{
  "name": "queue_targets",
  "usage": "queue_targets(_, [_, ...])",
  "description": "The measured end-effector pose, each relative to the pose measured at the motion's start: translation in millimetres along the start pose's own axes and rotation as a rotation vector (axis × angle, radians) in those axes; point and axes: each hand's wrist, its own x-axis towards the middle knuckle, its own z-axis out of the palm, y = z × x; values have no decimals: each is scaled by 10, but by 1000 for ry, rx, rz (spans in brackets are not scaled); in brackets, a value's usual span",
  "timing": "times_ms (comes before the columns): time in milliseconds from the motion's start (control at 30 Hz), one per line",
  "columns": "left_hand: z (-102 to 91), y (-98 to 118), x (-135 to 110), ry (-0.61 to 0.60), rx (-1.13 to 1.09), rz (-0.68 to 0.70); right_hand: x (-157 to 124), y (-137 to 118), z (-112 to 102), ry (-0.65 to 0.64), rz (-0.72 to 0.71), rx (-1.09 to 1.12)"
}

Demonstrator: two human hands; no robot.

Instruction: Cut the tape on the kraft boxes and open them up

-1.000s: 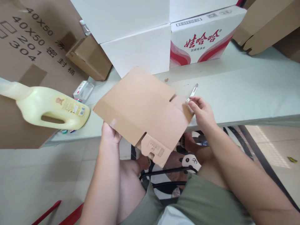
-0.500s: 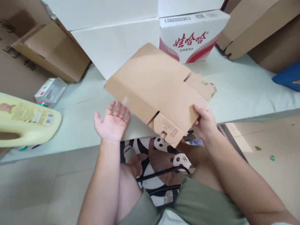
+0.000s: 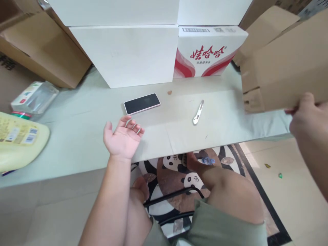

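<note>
My right hand (image 3: 311,118) grips the lower edge of a flattened cardboard box (image 3: 289,71) at the far right. One notched flap of it hangs at its lower left corner. Palm up and fingers loosely curled apart, my left hand (image 3: 125,138) rests over the table's front part with nothing in it. Just beyond its fingertips lies a phone (image 3: 142,104) with a dark screen. To the right of the phone, a white utility knife (image 3: 198,112) lies on the pale green cloth.
White cartons (image 3: 125,56) and a red-and-white water carton (image 3: 208,53) stand along the back. At left are a brown box (image 3: 48,48), a clear plastic package (image 3: 36,97) and a yellow jug (image 3: 23,141). A panda-patterned mat (image 3: 174,191) lies below the table edge (image 3: 176,152).
My right hand has carried the flattened cardboard box from the middle to the far right, uncovering the phone and the utility knife. My left hand has stayed nearly in place, palm up.
</note>
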Motion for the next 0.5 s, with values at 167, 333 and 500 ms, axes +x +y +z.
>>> queue_targets(167, [-2,-10,42,-32,4,16,240,-318,736,-225,164,-203])
queue_targets(333, [-21,32,61,-62,-51,19,-243,-147,820,-516,151,-292])
queue_targets(500, [-131,153,34,-123,-118,11,-905,-42,859,-859,64,-319])
